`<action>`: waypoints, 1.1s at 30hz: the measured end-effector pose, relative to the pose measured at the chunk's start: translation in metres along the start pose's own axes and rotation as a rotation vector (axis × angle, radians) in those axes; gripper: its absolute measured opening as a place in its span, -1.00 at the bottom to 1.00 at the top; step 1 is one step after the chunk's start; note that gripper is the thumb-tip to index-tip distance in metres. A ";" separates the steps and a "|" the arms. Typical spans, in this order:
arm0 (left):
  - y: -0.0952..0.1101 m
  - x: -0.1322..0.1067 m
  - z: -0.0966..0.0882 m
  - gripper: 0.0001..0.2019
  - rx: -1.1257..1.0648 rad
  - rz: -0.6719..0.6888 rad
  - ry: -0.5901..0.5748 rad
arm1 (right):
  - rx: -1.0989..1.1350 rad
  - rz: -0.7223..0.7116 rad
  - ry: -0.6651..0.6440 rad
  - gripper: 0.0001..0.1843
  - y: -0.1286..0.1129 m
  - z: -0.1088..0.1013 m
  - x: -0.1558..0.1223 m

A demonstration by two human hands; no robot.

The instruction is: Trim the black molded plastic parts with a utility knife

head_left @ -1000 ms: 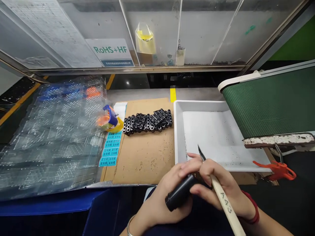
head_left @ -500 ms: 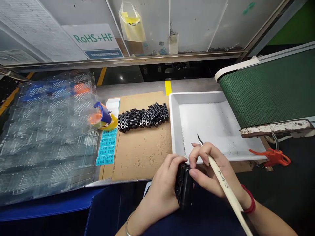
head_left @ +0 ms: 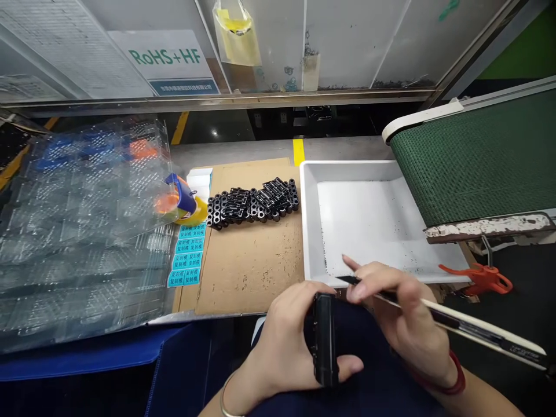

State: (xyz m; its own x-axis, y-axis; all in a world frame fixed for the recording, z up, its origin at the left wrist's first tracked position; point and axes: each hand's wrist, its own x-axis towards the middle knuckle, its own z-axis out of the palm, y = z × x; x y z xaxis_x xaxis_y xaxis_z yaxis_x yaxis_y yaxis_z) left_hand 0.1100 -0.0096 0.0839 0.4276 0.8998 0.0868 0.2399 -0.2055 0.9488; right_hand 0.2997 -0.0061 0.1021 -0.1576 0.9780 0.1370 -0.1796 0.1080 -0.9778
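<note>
A black molded plastic part is gripped in my left hand, upright on its narrow side, with the thumb at its lower end and fingers over the top. Between the fingers of my right hand lies a craft knife with a long, pale handle. Its dark pointed blade reaches left toward the part's upper end, apart from it. Beyond my hands, several black plastic parts with round open ends are stacked in a row on a cardboard sheet.
A white tray with dark specks stands right of the cardboard. Clear blister trays are piled at left, beside a yellow tape dispenser and blue labels. A green conveyor belt and an orange clamp are at right.
My right hand has drawn back from the part and turned the knife flatter, its handle swinging right. My left hand has tilted the part slightly, its thumb now showing at the lower end.
</note>
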 end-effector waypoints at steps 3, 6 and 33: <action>0.003 0.001 0.000 -0.52 0.075 0.044 0.034 | 0.063 0.086 -0.010 -0.81 -0.002 0.000 -0.008; 0.005 0.001 0.002 -0.51 0.072 0.073 0.044 | 0.128 0.163 0.026 -0.89 -0.003 0.005 -0.013; 0.010 -0.009 0.009 -0.47 -0.007 -0.011 0.004 | 0.012 0.066 0.056 -0.84 -0.016 0.016 -0.013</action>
State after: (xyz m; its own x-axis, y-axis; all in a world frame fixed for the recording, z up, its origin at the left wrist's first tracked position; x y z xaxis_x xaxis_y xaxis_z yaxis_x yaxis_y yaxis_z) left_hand 0.1165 -0.0236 0.0897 0.4215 0.9036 0.0772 0.2384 -0.1925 0.9519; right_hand 0.2891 -0.0232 0.1186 -0.1154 0.9913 0.0631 -0.1821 0.0413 -0.9824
